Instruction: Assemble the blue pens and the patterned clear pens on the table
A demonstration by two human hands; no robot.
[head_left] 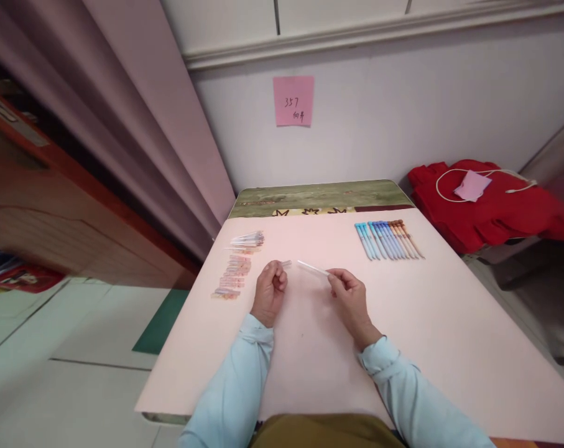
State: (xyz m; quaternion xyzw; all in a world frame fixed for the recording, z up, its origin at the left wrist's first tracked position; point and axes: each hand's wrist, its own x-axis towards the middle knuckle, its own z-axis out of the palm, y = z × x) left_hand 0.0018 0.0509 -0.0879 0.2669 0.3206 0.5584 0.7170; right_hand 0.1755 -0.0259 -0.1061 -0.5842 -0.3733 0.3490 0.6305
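My left hand point(269, 292) is closed in a pinch, with the end of a short clear tube-like pen part point(286, 264) sticking out towards the right. My right hand point(351, 300) grips a slim translucent white tube point(312, 268) between thumb and fingers. Its free tip points at the piece in my left hand, with a small gap between the two. Left of my left hand lie several small pinkish printed pen parts point(237, 266) in a column. Above them is a bundle of thin pen refills point(248, 239). Finished-looking pens point(387, 239) in turquoise, blue and brown lie in a row at the right back.
A pale pink sheet point(328, 373) covers the table, whose green patterned far end point(309, 194) meets the wall. Red cloth point(487, 218) with a white cable point(443, 186) lies beyond the right edge. A pink note point(293, 101) hangs on the wall; a curtain point(170, 124) stands at left.
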